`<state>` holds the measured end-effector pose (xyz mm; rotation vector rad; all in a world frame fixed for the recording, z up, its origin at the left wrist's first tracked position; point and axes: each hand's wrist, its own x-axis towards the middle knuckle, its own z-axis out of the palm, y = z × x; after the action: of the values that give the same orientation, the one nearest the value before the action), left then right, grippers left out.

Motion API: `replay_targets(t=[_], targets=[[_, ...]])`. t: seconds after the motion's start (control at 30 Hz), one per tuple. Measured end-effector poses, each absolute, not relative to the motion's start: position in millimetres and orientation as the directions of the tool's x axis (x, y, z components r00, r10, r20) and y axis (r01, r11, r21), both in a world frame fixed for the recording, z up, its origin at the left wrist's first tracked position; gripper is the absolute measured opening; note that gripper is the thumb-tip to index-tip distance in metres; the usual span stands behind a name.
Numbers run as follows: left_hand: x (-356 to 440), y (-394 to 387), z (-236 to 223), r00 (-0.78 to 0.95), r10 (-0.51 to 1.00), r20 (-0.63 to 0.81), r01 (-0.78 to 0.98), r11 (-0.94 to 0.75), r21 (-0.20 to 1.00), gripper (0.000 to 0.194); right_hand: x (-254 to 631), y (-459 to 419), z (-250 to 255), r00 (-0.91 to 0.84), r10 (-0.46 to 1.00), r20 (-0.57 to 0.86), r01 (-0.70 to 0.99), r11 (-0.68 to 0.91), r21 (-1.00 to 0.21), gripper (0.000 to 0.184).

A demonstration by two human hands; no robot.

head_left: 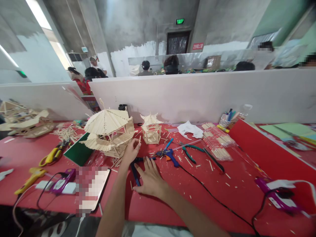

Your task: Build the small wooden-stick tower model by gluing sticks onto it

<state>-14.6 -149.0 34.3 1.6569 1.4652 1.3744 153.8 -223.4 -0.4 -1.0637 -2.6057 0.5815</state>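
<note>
My left hand (132, 150) is closed in a pinch on a short wooden stick (140, 139), held upright beside the large stick-built pavilion model (106, 121). A smaller pavilion model (151, 131) stands just beyond it to the right. Palm down on the red table, my right hand (151, 179) has its fingers spread. Its fingers lie by a dark blue-handled hand tool (135, 174), partly hidden, whose kind I cannot make out. A blue glue gun (170, 156) lies right of the fingertips, with green-handled pliers (189, 154) farther right.
Bundles of wooden sticks (217, 141) in plastic lie at the back right near a crumpled white tissue (190, 129). Yellow-handled cutters (52, 155), a yellow glue gun (31, 179) and a phone (97, 189) are at left. A white partition (197, 95) borders the red table.
</note>
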Motion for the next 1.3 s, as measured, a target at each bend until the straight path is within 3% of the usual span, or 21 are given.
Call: replay_targets(t=[0.1,0.3,0.43,0.5,0.6,0.8,0.87,0.93,1.1,1.3], targets=[[-13,-150,34,-0.103,0.931,0.351,0.428,-0.277,0.860,0.016,151,-215,3,-0.669,0.740,0.075,0.632,0.619,-0.466,0.106],[-11,-152,34,-0.124,0.900,0.418,0.434,-0.330,0.838,0.018,149,-221,9,-0.596,0.790,0.141,0.710,0.601,-0.367,0.069],[-7,-159,38,-0.169,0.849,0.501,0.471,-0.377,0.797,0.020,159,-218,12,-0.584,0.796,0.158,0.724,0.599,-0.341,0.057],[-3,-163,40,-0.171,0.825,0.538,0.483,-0.405,0.776,0.021,169,-211,14,-0.569,0.805,0.172,0.703,0.584,-0.407,0.052],[3,-169,43,-0.168,0.812,0.559,0.466,-0.434,0.771,0.022,188,-198,16,-0.531,0.824,0.198,0.597,0.530,-0.603,0.047],[15,-169,45,-0.213,0.819,0.532,0.273,-0.473,0.838,0.029,211,-177,17,-0.448,0.887,0.110,0.187,0.214,-0.959,0.045],[18,-166,45,-0.206,0.842,0.499,0.206,-0.461,0.863,0.032,212,-173,16,-0.441,0.893,0.088,0.073,0.134,-0.988,0.049],[20,-163,44,-0.172,0.872,0.459,0.164,-0.434,0.886,0.033,211,-170,14,-0.444,0.887,0.126,0.028,0.155,-0.988,0.053],[26,-160,41,-0.081,0.914,0.398,0.136,-0.386,0.913,0.029,208,-168,10,-0.460,0.846,0.269,0.008,0.307,-0.952,0.058],[27,-160,41,-0.057,0.924,0.378,0.157,-0.365,0.918,0.029,208,-173,12,-0.511,0.819,0.261,-0.029,0.288,-0.957,0.058]])
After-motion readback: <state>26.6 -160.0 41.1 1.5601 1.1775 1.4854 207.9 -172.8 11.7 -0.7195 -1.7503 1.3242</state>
